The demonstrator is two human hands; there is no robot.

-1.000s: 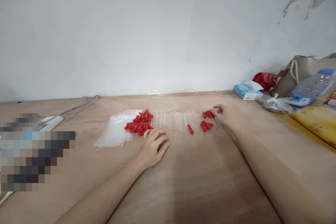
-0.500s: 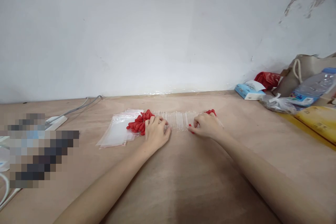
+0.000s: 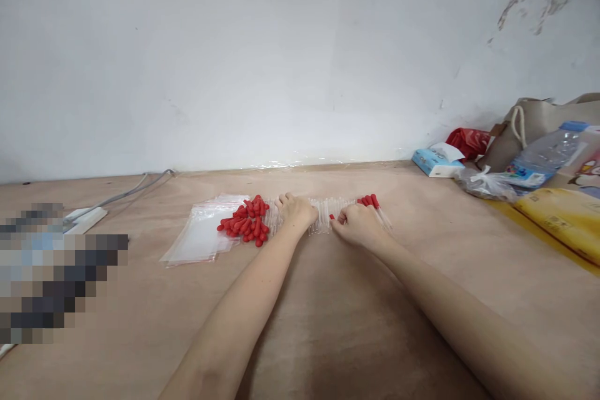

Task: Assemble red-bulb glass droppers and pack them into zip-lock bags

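My left hand point(image 3: 296, 211) lies over a row of thin clear tubes point(image 3: 323, 215). Its fingers bend down among their far ends, and whatever they hold is hidden. Farther right, my right hand point(image 3: 359, 224) is closed, with thumb and fingers pinched together. The tip of a red rubber bulb point(image 3: 332, 217) pokes out at its left side. A heap of loose red rubber bulbs point(image 3: 244, 222) sits left of the tubes. Just beyond my right hand, several clear droppers with red bulbs point(image 3: 368, 200) lie side by side.
Clear zip bags point(image 3: 201, 231) lie left of the heap. A power strip point(image 3: 87, 220) with a cable and a blurred-out area are at far left. At right are a tissue pack point(image 3: 437, 162), a tied plastic bag point(image 3: 485, 182), a bottle point(image 3: 546, 153) and a yellow package point(image 3: 562, 219).
My left hand has moved right, off the red heap and onto the clear tubes, uncovering more bulbs. My right hand stays near the tubes' right end with a red bulb. The view has shifted slightly.
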